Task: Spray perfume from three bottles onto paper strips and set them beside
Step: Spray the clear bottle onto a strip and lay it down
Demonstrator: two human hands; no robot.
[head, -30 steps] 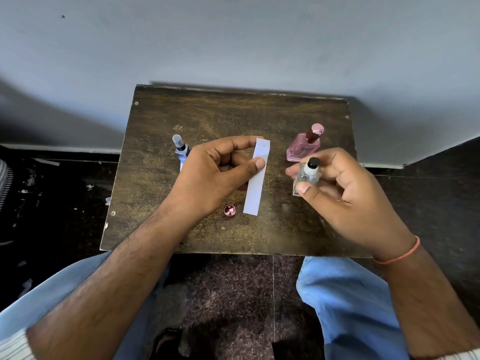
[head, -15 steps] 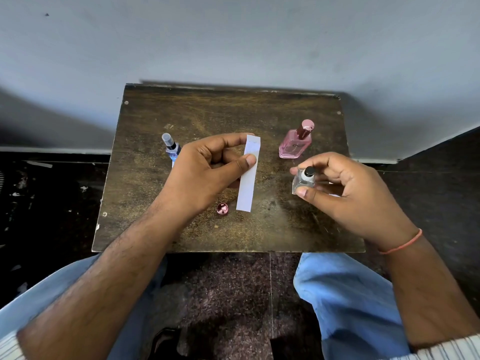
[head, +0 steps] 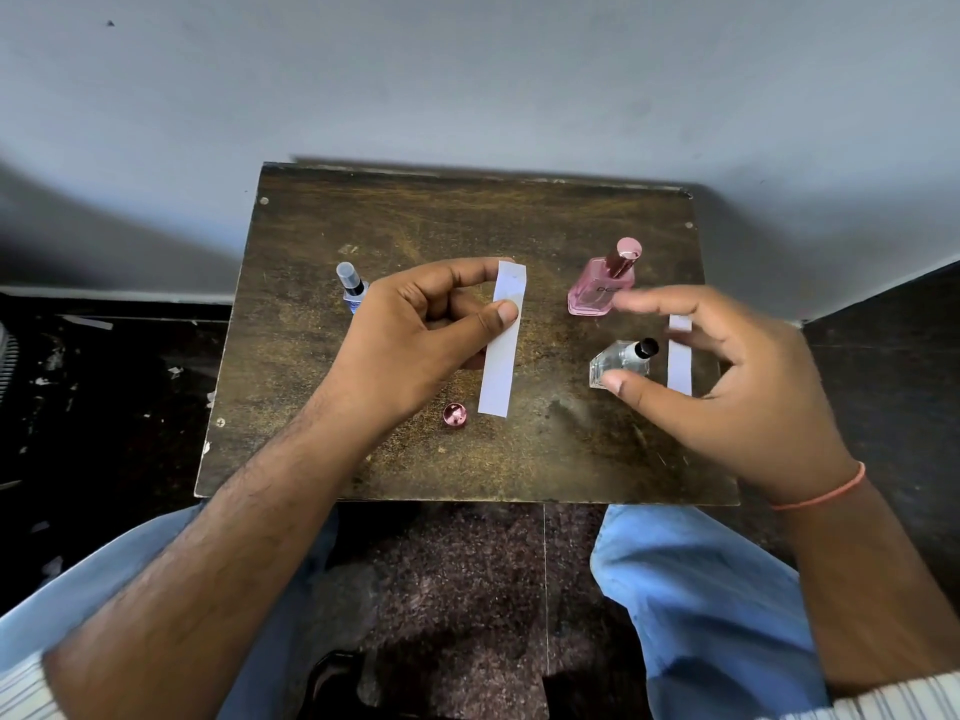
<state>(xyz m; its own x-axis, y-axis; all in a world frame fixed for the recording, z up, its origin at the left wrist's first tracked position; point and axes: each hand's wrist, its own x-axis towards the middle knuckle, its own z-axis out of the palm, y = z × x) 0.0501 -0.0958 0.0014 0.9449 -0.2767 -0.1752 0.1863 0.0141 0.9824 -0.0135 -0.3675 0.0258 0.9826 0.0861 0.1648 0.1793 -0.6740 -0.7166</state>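
Both your forearms are bare w/ visible hair, esp. the left one. On your right wrist there's a thin orange-red thread band (head: 821,495), a single loop sitting snug just below the right hand (head: 737,387). No rings or watch on the left hand (head: 410,345); nails are short. Sleeves are pushed up near the elbows: white fabric w/ fine dark stripes, showing at the bottom left corner (head: 23,688) and bottom right corner (head: 904,701). You're wearing light blue trousers (head: 711,605), smooth cloth, both knees visible w/ the right leg more in view.
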